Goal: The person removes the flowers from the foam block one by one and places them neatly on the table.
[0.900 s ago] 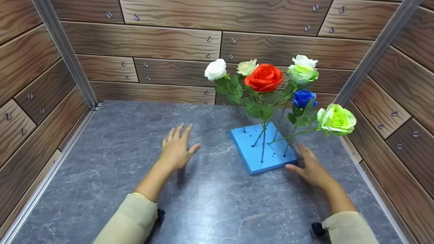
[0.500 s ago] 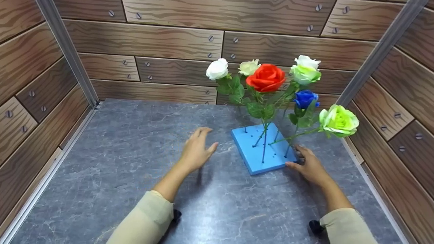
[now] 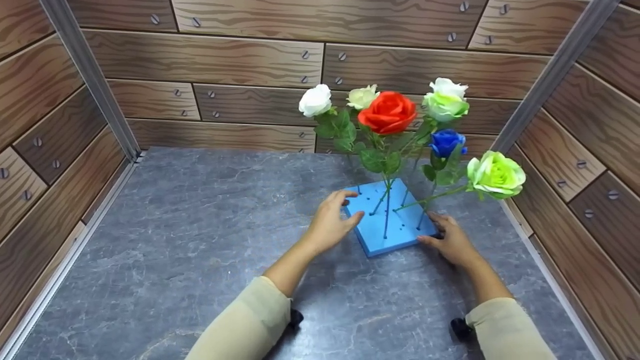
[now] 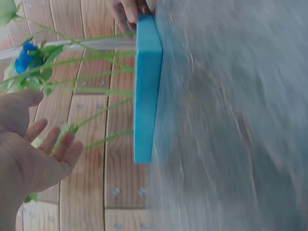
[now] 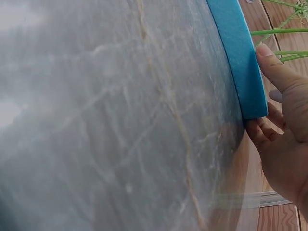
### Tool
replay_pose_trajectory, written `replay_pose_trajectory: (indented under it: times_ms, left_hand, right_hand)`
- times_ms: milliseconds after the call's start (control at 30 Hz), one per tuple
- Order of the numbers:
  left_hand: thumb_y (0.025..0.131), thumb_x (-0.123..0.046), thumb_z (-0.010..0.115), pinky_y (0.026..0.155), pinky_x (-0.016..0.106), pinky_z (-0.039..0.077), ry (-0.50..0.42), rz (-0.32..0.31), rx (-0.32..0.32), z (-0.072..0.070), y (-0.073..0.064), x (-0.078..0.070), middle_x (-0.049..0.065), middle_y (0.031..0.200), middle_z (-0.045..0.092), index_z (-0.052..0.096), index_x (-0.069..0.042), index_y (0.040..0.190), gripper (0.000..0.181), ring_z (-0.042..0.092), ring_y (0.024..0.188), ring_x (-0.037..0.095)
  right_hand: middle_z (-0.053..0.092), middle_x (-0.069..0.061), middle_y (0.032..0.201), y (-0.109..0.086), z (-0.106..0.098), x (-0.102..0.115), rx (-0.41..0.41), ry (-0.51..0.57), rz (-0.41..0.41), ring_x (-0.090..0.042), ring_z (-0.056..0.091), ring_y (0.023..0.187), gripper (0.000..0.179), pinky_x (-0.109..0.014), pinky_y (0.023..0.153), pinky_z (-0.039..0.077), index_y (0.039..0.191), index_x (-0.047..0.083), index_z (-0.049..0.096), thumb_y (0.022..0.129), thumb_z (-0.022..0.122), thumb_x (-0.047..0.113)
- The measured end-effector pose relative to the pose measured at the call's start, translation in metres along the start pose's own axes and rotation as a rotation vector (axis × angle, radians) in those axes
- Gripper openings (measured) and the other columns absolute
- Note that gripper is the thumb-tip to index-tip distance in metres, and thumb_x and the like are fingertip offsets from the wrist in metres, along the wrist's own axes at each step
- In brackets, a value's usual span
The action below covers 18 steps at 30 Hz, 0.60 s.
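Observation:
A blue flower base [image 3: 367, 232] with small holes lies on the table. In it stand several artificial roses on thin stems, among them a red rose [image 3: 388, 113], a blue rose [image 3: 447, 143] and a light green rose [image 3: 496, 174] that leans far right. My right hand [image 3: 452, 244] grips the base's right corner; in the right wrist view its thumb [image 5: 272, 65] lies along the upper edge and its fingers reach the end. At the base's left edge hovers my left hand [image 3: 330, 223], fingers spread and holding nothing. Contact there cannot be told in the head view; the left wrist view shows a gap.
Wood-patterned walls [image 3: 250, 65] enclose the grey marbled table [image 3: 165, 240] at the back and both sides. A white rose [image 3: 315, 100], a cream rose [image 3: 363, 97] and a white-green rose [image 3: 445, 100] rise near the back wall.
My left hand has moved right across the table to the base's left side. My right hand has closed in on the right corner. The base and roses have stayed in place.

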State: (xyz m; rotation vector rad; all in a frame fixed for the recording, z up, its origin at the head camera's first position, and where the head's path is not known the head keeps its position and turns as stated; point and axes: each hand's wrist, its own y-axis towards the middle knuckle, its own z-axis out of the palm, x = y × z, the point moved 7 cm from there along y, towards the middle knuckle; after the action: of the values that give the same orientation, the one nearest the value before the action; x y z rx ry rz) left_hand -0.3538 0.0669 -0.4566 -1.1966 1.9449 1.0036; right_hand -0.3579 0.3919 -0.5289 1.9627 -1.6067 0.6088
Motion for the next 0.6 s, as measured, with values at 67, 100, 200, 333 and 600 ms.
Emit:
replay_pose_trajectory:
  times_ms: [67,100,200,333,600]
  left_hand:
    - [0.104,-0.027,0.075,0.111,0.043,0.059,-0.031,-0.007,0.008,0.007,0.002,-0.005,0.011,0.148,0.065,0.061,-0.009,0.149,0.05,0.067,0.133,0.029]
    - [0.104,-0.026,0.075,0.111,0.043,0.059,-0.046,-0.007,0.011,0.01,0.003,-0.007,0.012,0.148,0.065,0.061,-0.009,0.149,0.05,0.067,0.133,0.029]
    - [0.105,-0.026,0.074,0.112,0.043,0.06,-0.104,-0.012,0.021,0.022,0.005,-0.012,0.012,0.148,0.068,0.063,-0.009,0.148,0.048,0.069,0.132,0.029]
    - [0.106,-0.027,0.073,0.111,0.039,0.06,-0.155,-0.032,0.018,0.035,0.007,-0.015,0.01,0.144,0.072,0.066,-0.009,0.145,0.043,0.072,0.13,0.027]
    - [0.107,-0.022,0.071,0.105,0.031,0.062,-0.224,-0.034,0.004,0.055,0.008,-0.02,0.008,0.14,0.074,0.068,-0.011,0.142,0.036,0.074,0.126,0.023]
  right_hand:
    - [0.05,-0.039,0.147,0.001,0.001,-0.002,-0.003,0.005,0.006,-0.056,0.055,0.138,0.076,-0.068,0.114,0.051,0.158,-0.011,0.045,0.099,0.081,0.02]
    - [0.05,-0.039,0.146,0.002,0.001,-0.003,-0.005,0.006,0.009,-0.055,0.056,0.138,0.075,-0.067,0.114,0.051,0.158,-0.011,0.046,0.099,0.081,0.02]
    - [0.052,-0.039,0.146,0.001,0.001,-0.007,-0.004,0.013,0.031,-0.054,0.057,0.137,0.075,-0.065,0.114,0.052,0.158,-0.01,0.046,0.099,0.081,0.021]
    - [0.05,-0.038,0.151,0.001,0.001,-0.011,0.003,0.025,0.062,-0.054,0.057,0.138,0.077,-0.062,0.114,0.053,0.16,-0.006,0.045,0.099,0.082,0.024]
    - [0.046,-0.036,0.157,0.002,0.004,-0.014,0.007,0.07,0.11,-0.053,0.056,0.14,0.08,-0.059,0.114,0.052,0.163,-0.002,0.044,0.099,0.082,0.027]
